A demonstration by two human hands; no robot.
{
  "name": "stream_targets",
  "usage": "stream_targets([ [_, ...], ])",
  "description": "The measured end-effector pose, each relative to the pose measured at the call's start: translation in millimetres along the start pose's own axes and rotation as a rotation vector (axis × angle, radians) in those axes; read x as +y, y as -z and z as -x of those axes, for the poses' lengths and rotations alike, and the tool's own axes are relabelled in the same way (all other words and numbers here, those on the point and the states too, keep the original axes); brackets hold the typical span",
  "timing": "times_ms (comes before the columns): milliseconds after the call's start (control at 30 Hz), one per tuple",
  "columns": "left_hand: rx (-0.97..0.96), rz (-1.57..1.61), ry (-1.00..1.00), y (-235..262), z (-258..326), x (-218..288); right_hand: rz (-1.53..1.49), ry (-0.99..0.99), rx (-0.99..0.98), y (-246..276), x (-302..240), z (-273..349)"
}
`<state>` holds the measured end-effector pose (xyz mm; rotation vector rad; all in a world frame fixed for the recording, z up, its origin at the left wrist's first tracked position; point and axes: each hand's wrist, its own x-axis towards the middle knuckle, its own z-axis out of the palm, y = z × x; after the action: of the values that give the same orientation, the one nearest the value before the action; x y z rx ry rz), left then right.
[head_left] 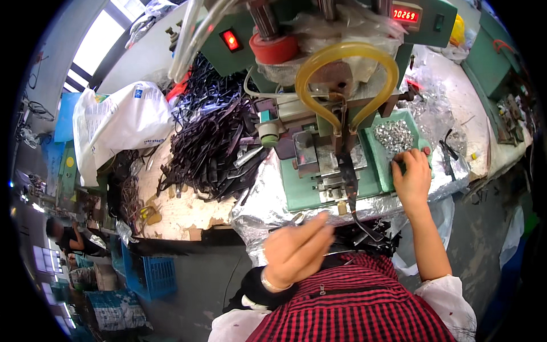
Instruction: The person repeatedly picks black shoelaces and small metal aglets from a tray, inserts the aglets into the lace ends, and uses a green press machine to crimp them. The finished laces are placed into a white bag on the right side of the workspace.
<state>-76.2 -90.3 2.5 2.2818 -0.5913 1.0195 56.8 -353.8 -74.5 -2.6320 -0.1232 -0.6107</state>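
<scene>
My right hand (413, 175) reaches over the near part of a green tray (384, 181), its fingers bent and drawn in toward the thumb. Whatever the fingertips may hold is too small to make out. Just beyond them lies a heap of small shiny metal pieces (393, 135) in the tray. My left hand (299, 249), blurred by motion, is in front of the bench edge and left of the machine's green base (302, 199). A long dark strip (348, 179) stands under the machine's head, below the yellow tube loop (347, 48), its thin end hanging toward me.
Large heaps of black strips (208, 148) cover the bench left of the machine. A white sack (122, 117) lies farther left. More black strips (364, 236) are below the bench edge, near my apron. A blue crate (156, 276) stands on the floor. Another person (77, 236) is far left.
</scene>
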Motion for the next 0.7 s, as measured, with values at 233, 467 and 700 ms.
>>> stream_targets([
  [233, 0.212, -0.270, 0.266, 42.4, -62.5, -64.2, -0.308, -0.191, 0.054, 10.0, -6.0, -7.0],
  [467, -0.191, -0.701, 0.479, -34.2, 15.3, -211.2, -0.670, -0.368, 0.066, 4.9, -7.8, -2.7],
  [700, 0.060, 0.070, 0.773, 1.2, 25.8, -200.8, -0.705, -0.325, 0.134, 20.3, 13.3, 17.4],
])
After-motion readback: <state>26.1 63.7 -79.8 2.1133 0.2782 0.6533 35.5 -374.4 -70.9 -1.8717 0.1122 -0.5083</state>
